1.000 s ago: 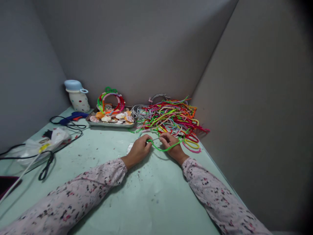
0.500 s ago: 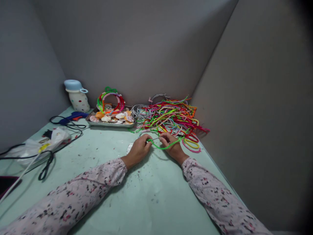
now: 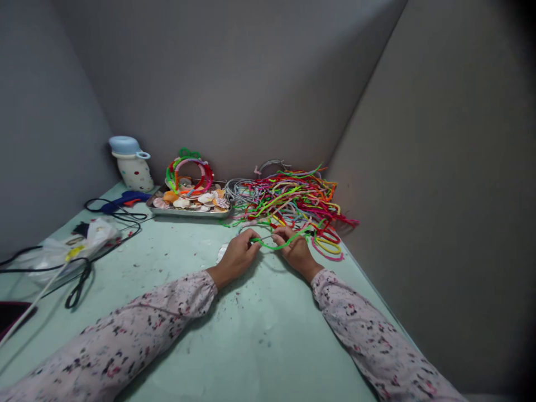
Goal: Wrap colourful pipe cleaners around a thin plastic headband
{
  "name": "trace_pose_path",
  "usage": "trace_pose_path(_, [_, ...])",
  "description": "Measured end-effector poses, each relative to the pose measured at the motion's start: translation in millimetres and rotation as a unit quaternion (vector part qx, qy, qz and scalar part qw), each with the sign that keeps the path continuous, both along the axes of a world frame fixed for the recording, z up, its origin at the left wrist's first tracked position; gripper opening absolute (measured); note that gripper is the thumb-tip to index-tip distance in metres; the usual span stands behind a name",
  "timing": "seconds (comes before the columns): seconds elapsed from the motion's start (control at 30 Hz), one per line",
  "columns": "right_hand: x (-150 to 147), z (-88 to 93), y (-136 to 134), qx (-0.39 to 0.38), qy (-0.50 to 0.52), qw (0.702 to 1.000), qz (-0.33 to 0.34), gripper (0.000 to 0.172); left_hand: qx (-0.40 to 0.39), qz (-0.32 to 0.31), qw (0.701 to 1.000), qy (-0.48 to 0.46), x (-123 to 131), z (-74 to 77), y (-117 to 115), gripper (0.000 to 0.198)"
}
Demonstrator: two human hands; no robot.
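Between my two hands runs a thin grey wire ring point(image 3: 267, 237), part of it covered in fuzzy colour at the far side. My left hand point(image 3: 238, 252) pinches the ring together with one end of a bright green pipe cleaner point(image 3: 274, 247). My right hand point(image 3: 296, 251) closes its fingertips on the bare wire. The green pipe cleaner curves below the wire, and its loose end passes over my right hand. Just beyond lies a tangled heap of coloured pipe cleaners point(image 3: 293, 195).
A metal tray point(image 3: 188, 214) of seashells stands at the back, with wrapped coloured rings point(image 3: 209, 174) on it. Left of it are a bottle point(image 3: 134, 173), a blue tool point(image 3: 119, 202), a black cable point(image 3: 86, 279) and a plastic bag point(image 3: 94, 237). Coiled grey wire point(image 3: 240, 191) sits behind my hands.
The green pipe cleaner's sagging loop has risen closer to the wire, and its loose end now lies across my right hand. Both hands stay almost in place.
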State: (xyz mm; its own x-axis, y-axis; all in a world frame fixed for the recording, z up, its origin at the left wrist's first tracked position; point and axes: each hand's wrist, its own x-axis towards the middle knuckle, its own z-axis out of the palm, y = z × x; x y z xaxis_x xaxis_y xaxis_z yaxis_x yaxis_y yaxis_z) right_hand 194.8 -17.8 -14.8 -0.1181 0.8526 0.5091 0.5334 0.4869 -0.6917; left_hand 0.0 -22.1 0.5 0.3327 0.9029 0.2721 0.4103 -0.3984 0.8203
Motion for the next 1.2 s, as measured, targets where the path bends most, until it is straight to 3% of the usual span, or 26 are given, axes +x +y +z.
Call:
trace_pose_path(0.23, [-0.3,5.1,-2.6,0.013,-0.035,0.999,-0.014,0.019,-0.006,0.000,1.000,0.001,0.2,0.1,-0.2,0.011])
trace_pose_path(0.53, [4.8,-6.4,3.0,0.016,-0.057,0.997,-0.045,0.019,-0.006,-0.013,1.000,-0.021,-0.8,-1.7,0.1,0.011])
trace_pose_path(1.2, [1.7,-0.2,-0.8,0.029,-0.052,0.998,-0.016,0.018,-0.042,-0.029,0.996,-0.068,-0.9,-3.5,1.1,0.015])
